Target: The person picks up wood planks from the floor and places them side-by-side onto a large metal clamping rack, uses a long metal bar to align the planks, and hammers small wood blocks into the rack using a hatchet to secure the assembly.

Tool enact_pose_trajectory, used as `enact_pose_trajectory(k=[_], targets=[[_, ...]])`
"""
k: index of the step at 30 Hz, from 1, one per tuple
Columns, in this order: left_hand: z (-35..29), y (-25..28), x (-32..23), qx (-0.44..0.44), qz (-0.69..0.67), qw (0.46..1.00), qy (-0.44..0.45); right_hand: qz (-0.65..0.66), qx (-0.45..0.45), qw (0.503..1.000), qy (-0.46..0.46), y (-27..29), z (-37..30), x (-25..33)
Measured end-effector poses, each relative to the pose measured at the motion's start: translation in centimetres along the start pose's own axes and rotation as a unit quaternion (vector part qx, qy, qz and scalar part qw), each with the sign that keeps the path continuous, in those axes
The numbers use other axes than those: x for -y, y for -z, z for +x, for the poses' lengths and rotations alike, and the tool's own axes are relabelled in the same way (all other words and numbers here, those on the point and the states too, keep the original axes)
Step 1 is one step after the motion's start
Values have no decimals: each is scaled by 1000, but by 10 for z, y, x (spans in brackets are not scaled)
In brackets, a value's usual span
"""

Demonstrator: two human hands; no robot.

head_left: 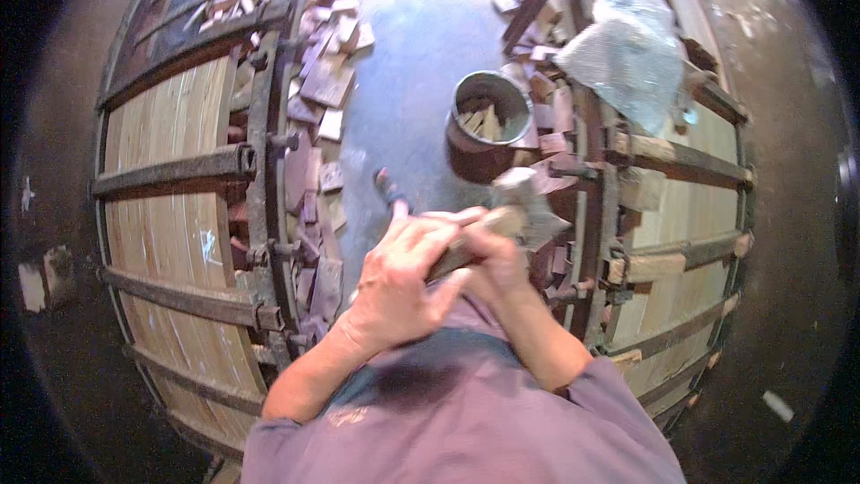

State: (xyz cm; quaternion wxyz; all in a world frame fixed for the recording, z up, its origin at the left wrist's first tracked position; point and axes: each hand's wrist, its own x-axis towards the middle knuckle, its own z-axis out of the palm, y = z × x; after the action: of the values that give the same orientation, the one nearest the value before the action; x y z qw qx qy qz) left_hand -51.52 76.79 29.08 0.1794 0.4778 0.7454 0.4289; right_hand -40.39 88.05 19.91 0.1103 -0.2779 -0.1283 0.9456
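Note:
Both hands meet in front of my chest around a short, brown, wooden-looking piece (451, 262); its exact kind is hidden by the fingers. My left hand (408, 271) lies over its left side, thumb pointing toward the right hand. My right hand (498, 255) is wrapped round its other side and slightly blurred. A pale, rounded end (504, 222) shows above the right fingers; I cannot tell if it belongs to the same piece. Just beyond is a crumpled whitish-grey thing (535, 215), too unclear to name.
Clamping racks with dark metal bars hold pale wood panels on the left (166, 116) and right (667, 211). Wood offcuts (327, 85) lie along both racks. Ahead on the floor stands a metal bucket (488, 94) with wood scraps; clear plastic wrap (627, 49) drapes over the right rack.

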Motion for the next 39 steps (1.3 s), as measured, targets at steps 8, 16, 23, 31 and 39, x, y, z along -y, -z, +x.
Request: enact_pose_trajectory(k=[8,16,23,31,39], targets=[[190,-8,59,58,-391,886,-241,175,-194,945,196,132,46,34],[230,-159,281,224,-352,754,507,136,-374,907,-140,176,122,56],[229,-221,377,82,-344,677,645,-493,-36,855,-158,194,313,73],[202,-235,507,-127,-412,624,652,-567,-379,727,-78,508,531,133],[160,-302,554,-86,-370,600,704,-721,-386,573,-62,633,654,137]])
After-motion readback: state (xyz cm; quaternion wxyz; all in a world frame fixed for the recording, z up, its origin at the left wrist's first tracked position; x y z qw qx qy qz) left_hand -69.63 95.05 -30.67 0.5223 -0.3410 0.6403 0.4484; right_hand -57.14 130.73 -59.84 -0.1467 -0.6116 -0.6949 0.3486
